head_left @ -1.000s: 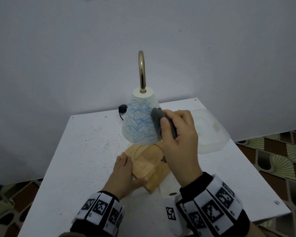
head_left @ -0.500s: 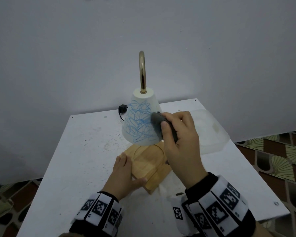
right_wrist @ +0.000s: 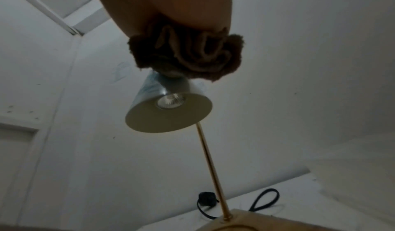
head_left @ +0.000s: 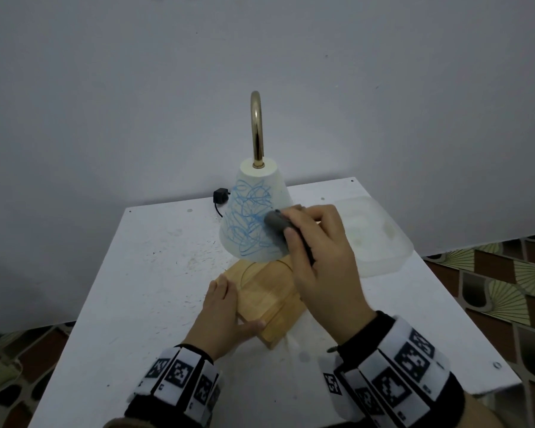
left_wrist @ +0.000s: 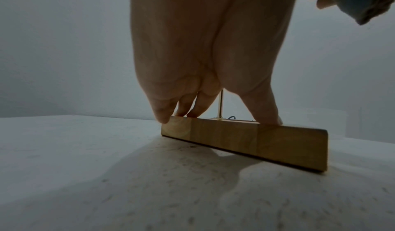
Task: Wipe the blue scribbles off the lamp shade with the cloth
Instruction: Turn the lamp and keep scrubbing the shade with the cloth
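Observation:
A white cone lamp shade (head_left: pixel 250 211) covered in blue scribbles (head_left: pixel 247 220) hangs from a curved brass stem (head_left: pixel 255 128) over a square wooden base (head_left: pixel 266 291). My right hand (head_left: pixel 318 254) grips a bunched grey cloth (head_left: pixel 275 225) and presses it against the shade's right side. In the right wrist view the crumpled cloth (right_wrist: pixel 192 58) touches the shade (right_wrist: pixel 149 92) above the bulb (right_wrist: pixel 170 101). My left hand (head_left: pixel 226 313) lies on the base's near-left corner, fingers straight, pressing down. The left wrist view shows the fingertips (left_wrist: pixel 164 118) on the base (left_wrist: pixel 245 140).
The lamp stands on a white scuffed table (head_left: pixel 142 288). A translucent plastic lid (head_left: pixel 374 233) lies at the back right. A black plug and cord (head_left: pixel 220 197) lie behind the shade by the wall. Patterned floor shows past the table's edges.
My right hand has slid the cloth a little leftward and lower across the shade. The left hand and the base have stayed put.

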